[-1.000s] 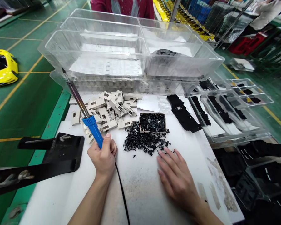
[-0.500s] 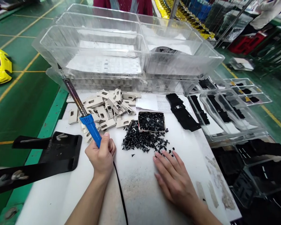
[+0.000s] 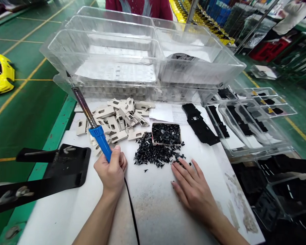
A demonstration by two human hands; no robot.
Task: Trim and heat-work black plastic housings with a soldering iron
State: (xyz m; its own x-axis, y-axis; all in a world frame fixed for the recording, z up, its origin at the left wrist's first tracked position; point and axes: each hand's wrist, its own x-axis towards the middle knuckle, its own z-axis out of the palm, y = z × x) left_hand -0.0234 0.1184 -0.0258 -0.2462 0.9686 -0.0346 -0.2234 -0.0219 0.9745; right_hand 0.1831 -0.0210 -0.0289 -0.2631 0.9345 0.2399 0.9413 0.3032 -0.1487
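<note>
A soldering iron [image 3: 100, 143] is grasped by its blue handle in the left hand [image 3: 111, 173], shaft angled away from the open right hand [image 3: 193, 190], which lies on the white table [image 3: 153, 211] beside scattered black plastic pieces [image 3: 148, 154].

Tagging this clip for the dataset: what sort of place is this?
Likely a factory assembly floor for small parts. The left hand grips a soldering iron, clear plastic trays hold black parts, and the green floor has yellow lane lines.
</note>
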